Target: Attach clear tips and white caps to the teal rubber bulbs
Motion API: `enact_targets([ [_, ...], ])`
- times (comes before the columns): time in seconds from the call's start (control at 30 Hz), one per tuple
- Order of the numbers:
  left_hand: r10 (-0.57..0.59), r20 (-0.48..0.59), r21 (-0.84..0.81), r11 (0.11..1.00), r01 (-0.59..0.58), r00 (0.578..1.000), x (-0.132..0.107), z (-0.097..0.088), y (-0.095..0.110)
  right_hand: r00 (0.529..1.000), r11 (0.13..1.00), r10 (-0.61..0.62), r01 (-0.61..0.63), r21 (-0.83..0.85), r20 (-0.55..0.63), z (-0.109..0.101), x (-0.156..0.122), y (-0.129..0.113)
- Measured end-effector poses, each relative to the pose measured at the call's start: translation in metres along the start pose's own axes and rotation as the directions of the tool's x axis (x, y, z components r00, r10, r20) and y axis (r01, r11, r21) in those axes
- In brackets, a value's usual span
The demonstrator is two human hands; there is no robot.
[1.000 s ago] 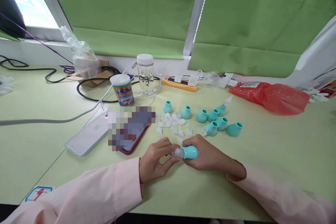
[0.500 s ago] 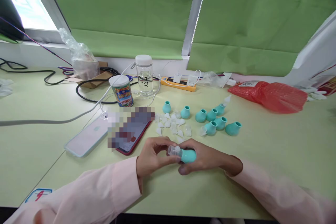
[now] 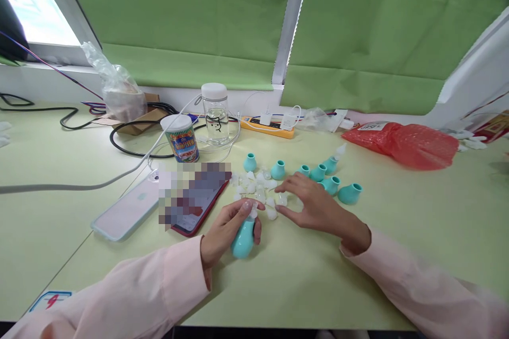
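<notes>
My left hand (image 3: 234,225) grips a teal rubber bulb (image 3: 243,241) by its neck, where a translucent plastic piece is fitted; the round end points down toward me. My right hand (image 3: 310,204) reaches over the scattered clear and white plastic pieces (image 3: 260,190), thumb and fingers apart around a small clear piece (image 3: 281,199). Whether the fingers touch it I cannot tell. Behind that hand stand several more teal bulbs (image 3: 350,193) with open necks, partly hidden by it. One bulb at the back (image 3: 331,164) carries a translucent nozzle (image 3: 341,151).
Left of the pieces lie a phone in a red case (image 3: 194,206) and a pale phone (image 3: 127,206). Farther back are a printed cup (image 3: 183,140), a lidded bottle (image 3: 215,116), an orange power strip (image 3: 266,127) and cables. A red plastic bag (image 3: 401,143) lies at the right.
My right hand has let go of the bulb and moved forward and right to the loose pieces. My left hand now holds the bulb alone, turned with its round end toward me.
</notes>
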State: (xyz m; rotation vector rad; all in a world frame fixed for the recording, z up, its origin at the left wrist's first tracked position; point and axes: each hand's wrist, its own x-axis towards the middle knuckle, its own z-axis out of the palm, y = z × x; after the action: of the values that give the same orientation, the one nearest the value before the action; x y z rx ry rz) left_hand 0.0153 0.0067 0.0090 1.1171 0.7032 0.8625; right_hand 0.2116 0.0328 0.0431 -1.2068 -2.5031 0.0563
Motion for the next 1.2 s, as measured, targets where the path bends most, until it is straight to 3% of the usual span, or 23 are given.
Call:
enact_targets([
  [0.1, -0.07, 0.015, -0.062, 0.996, 0.071, 0.997, -0.001, 0.002, -0.002, 0.992, 0.995, -0.089, 0.092, -0.027, 0.089, 0.016, -0.002, -0.006],
  [0.27, -0.072, 0.015, -0.08, 0.994, 0.073, 0.997, -0.006, 0.006, 0.001, 0.99, 0.985, -0.076, 0.093, -0.143, 0.12, 0.035, -0.007, -0.011],
  [0.33, -0.063, -0.003, -0.01, 0.998, 0.063, 0.998, -0.006, 0.006, 0.002, 0.997, 0.997, -0.056, 0.059, -0.045, 0.054, 0.033, -0.007, -0.01],
  [0.4, -0.046, -0.028, 0.077, 0.996, 0.048, 0.999, -0.005, 0.006, 0.002, 0.999, 0.985, 0.005, 0.0, 0.171, -0.032, 0.027, -0.005, -0.009],
  [0.47, -0.01, -0.037, 0.184, 0.983, 0.017, 0.999, -0.005, 0.005, 0.002, 0.994, 0.887, 0.102, -0.071, 0.457, -0.043, 0.02, -0.003, -0.01],
  [0.53, 0.047, -0.011, 0.303, 0.952, -0.042, 0.999, -0.005, 0.005, 0.002, 0.984, 0.683, 0.179, -0.139, 0.717, 0.02, 0.015, 0.0, -0.012],
  [0.6, 0.101, 0.019, 0.419, 0.902, -0.099, 0.995, -0.006, 0.004, 0.002, 0.971, 0.464, 0.22, -0.188, 0.866, 0.092, 0.012, 0.002, -0.014],
  [0.67, 0.126, 0.034, 0.506, 0.853, -0.126, 0.991, -0.008, 0.004, 0.001, 0.957, 0.331, 0.248, -0.233, 0.915, 0.154, 0.011, 0.002, -0.015],
  [0.93, 0.139, 0.031, 0.602, 0.788, -0.129, 0.99, -0.008, 0.005, 0.001, 0.912, 0.167, 0.292, -0.347, 0.923, 0.29, 0.016, 0.0, -0.013],
  [1.2, 0.164, 0.038, 0.643, 0.751, -0.149, 0.986, -0.007, 0.001, -0.001, 0.885, 0.141, 0.374, -0.349, 0.926, 0.277, 0.024, -0.002, -0.016],
])
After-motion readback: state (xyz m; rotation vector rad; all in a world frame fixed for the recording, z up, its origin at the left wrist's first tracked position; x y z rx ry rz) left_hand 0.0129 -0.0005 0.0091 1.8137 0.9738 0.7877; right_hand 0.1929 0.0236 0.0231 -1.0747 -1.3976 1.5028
